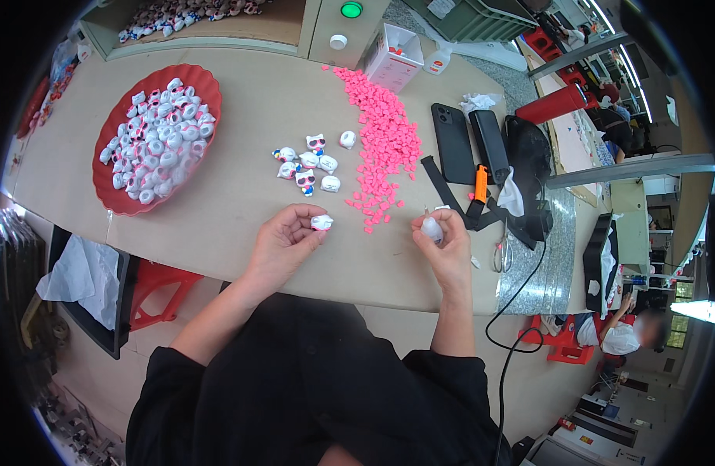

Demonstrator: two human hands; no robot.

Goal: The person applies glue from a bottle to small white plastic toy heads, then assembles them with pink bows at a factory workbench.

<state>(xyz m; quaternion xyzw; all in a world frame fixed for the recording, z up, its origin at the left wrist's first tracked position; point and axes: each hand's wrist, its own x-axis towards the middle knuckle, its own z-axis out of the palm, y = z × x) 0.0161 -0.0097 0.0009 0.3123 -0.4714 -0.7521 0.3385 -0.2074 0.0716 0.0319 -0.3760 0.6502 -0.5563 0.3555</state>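
Between the thumb and fingers of my left hand (pixel 289 237) is a small white toy head (pixel 321 223) with a pink edge. Pinched in my right hand (pixel 445 242) is a small white squeeze bottle (pixel 432 229), its thin tip pointing up. The two hands are apart over the near part of the table. Just beyond them a long heap of small pink pieces (pixel 384 132) spreads across the tabletop. Left of that heap lies a loose group of white cat-like figures (pixel 305 182) and heads, some with dark glasses.
A red scalloped bowl (pixel 103 182) full of white heads stands at the left. At the right lie a black phone (pixel 453 144), a dark case (pixel 489 144), an orange-handled tool (pixel 481 183) and scissors (pixel 499 258). A white box (pixel 390 66) stands at the back. A black cable (pixel 501 388) hangs beside me.
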